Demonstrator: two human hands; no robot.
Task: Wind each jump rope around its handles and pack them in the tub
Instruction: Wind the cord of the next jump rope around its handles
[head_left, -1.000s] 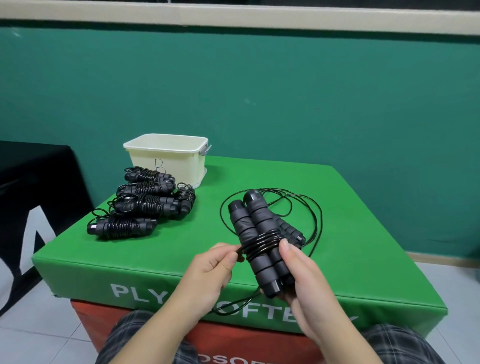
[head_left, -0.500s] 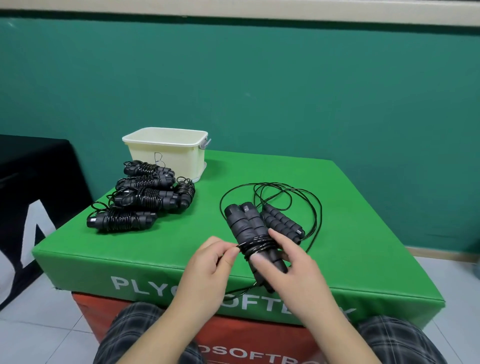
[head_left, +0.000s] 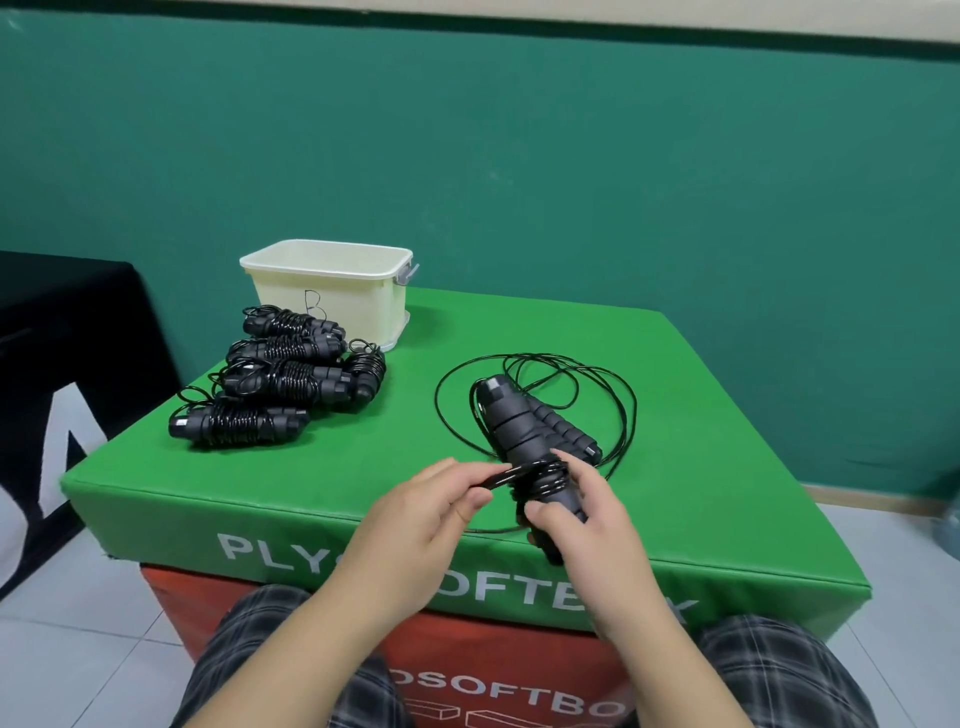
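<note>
Hands (head_left: 498, 499) wind rope (head_left: 535, 475) near box's (head_left: 363, 467) front edge

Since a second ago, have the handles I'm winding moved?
Yes. The handles have tipped down toward the green box top, and their near ends now overhang its front edge, gripped by the right hand.

Left hand (head_left: 415, 512) reaches in from lower left, thumb and fingers (head_left: 470, 501) pinched together. Right hand (head_left: 584, 530) curled in a grip, thumb forward. Both forearms bare, angled inward.
</note>
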